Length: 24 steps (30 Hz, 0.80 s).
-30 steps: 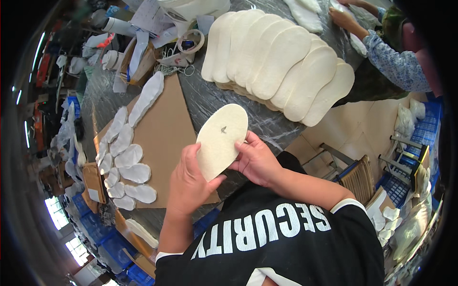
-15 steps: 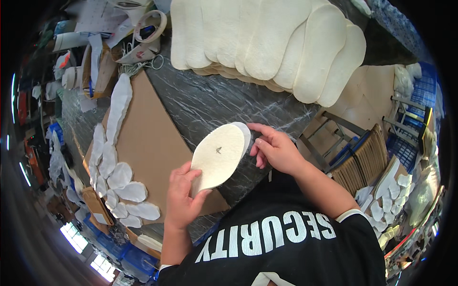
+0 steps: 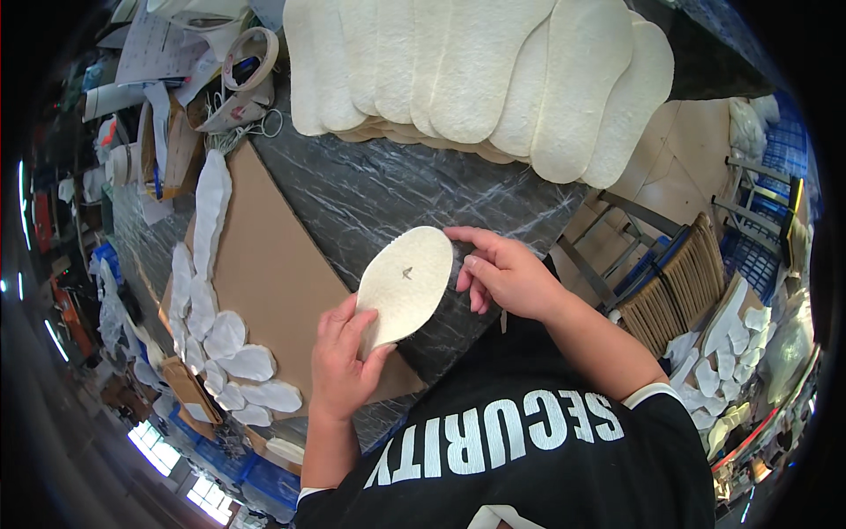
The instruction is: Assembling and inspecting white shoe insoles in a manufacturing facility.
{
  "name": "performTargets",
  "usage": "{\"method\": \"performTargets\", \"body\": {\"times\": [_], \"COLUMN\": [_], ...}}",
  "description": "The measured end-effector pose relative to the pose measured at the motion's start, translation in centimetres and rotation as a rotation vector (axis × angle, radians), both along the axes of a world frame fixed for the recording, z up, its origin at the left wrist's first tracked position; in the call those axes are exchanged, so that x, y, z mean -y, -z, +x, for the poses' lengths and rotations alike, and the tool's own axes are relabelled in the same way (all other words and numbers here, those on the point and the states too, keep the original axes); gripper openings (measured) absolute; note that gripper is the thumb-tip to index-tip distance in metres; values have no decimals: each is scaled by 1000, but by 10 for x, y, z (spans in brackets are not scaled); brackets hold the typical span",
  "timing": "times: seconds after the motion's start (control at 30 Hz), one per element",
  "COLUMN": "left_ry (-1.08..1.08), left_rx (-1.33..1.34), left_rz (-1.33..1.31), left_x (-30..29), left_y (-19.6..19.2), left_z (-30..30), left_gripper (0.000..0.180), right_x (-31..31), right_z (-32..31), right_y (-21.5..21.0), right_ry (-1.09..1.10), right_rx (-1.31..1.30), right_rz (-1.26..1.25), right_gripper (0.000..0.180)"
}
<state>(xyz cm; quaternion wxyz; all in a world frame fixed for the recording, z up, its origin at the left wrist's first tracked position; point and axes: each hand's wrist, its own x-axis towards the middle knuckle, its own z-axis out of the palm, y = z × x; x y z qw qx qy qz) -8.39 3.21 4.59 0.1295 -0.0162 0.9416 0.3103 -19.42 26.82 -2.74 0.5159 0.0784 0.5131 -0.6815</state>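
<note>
My left hand [image 3: 345, 357] is closed on the lower end of a cream felt insole [image 3: 405, 286], thumb along its near edge and fingers over its face. The insole is tilted above the dark marbled table, and a small dark mark shows at its middle. My right hand [image 3: 504, 273] is at the insole's upper right edge. Its index finger stretches to the rim, seemingly touching it, while the other fingers are loosely bent and apart, with nothing seen in them. Beyond both hands, rows of overlapping cream insoles [image 3: 480, 79] lie at the far side of the table.
Brown cardboard [image 3: 278, 264] lies on the table [image 3: 308, 176] at left, with white padded pieces [image 3: 225, 335] along its edge. A tape roll [image 3: 251, 60] and papers are at the far left. Right of the table, a stool [image 3: 630, 225] stands near bundled brown sheets [image 3: 674, 273].
The pale grey layer that stuck out behind the insole's upper right edge no longer shows. The insole stays in my left hand, and my right index finger remains at its rim.
</note>
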Motion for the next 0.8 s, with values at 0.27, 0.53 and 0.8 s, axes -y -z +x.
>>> {"method": "performTargets", "body": {"times": [0.27, 0.53, 0.8], "left_ry": [25, 21, 29], "left_rx": [16, 32, 39], "left_rz": [-27, -29, -56], "left_x": [2, 1, -3], "left_y": [-2, -2, 1], "left_z": [-5, -6, -7], "left_gripper": [46, 45, 47], "right_x": [0, 0, -1], "right_z": [-1, -1, -1], "right_y": [2, 3, 3], "right_ry": [-11, -14, -5], "right_rx": [17, 7, 23], "right_rz": [-18, -26, -33], "right_gripper": [44, 43, 43]}}
